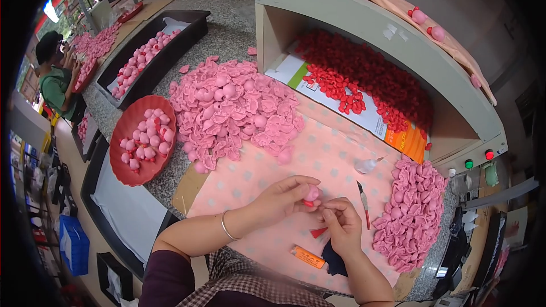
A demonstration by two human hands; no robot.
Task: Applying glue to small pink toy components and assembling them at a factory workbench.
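Note:
My left hand (284, 196) pinches a small round pink plastic piece (312, 193) with a red bit under it. My right hand (341, 224) meets it from the right, its fingertips closed on the same piece's red part. Both hands hover over a pink dotted cloth (318, 153). A big heap of pink shell parts (233, 108) lies beyond the left hand. A second pink heap (412, 210) lies right of the right hand. A small knife with a red handle (363, 202) rests between that hand and the heap.
A red bowl (132, 173) holds assembled pink pieces at left. Red small parts (369, 79) fill an open grey box at the back. An orange tube (307, 257) and a white glue bottle (367, 165) lie on the cloth. Black trays (196, 25) run along the left; another person (54, 77) sits far left.

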